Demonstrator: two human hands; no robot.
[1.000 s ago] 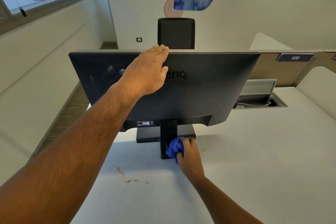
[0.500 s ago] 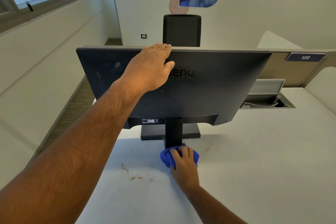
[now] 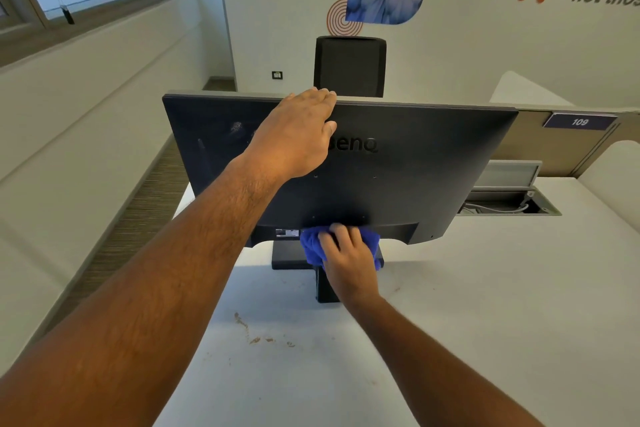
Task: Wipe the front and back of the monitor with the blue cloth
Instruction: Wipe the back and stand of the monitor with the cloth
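A black flat-panel monitor (image 3: 415, 166) stands on a white table (image 3: 485, 322) with its matte plastic back turned to the camera; its screen side is wholly hidden. The left hand (image 3: 298, 135) lies flat over the upper back of the panel, fingers curled over the top edge, so their tips are out of sight and it is unclear how firmly they clasp the edge. That hand also covers the first letter of the raised brand lettering.

The right hand (image 3: 349, 253) presses a crumpled blue cloth (image 3: 311, 246) against the lower middle of the monitor's back, where the black stand column (image 3: 323, 288) meets the panel. The fingers are spread over the cloth and bent into it, a closed grip on the fabric; the thumb is hidden beneath the hand. The cloth and hand cover the joint of column and panel, and only the lower stub of the column and part of the flat black base (image 3: 287, 255) show.

Pale smudges (image 3: 237, 126) mark the panel's upper left. A small white label (image 3: 286, 233) sits by the cloth, its print too small to read. Brown stains (image 3: 256, 336) dot the table near the forearms. Behind the monitor a black chair back (image 3: 349, 66) rises, its lower part concealed. An open cable tray (image 3: 502, 206) lies at the right.
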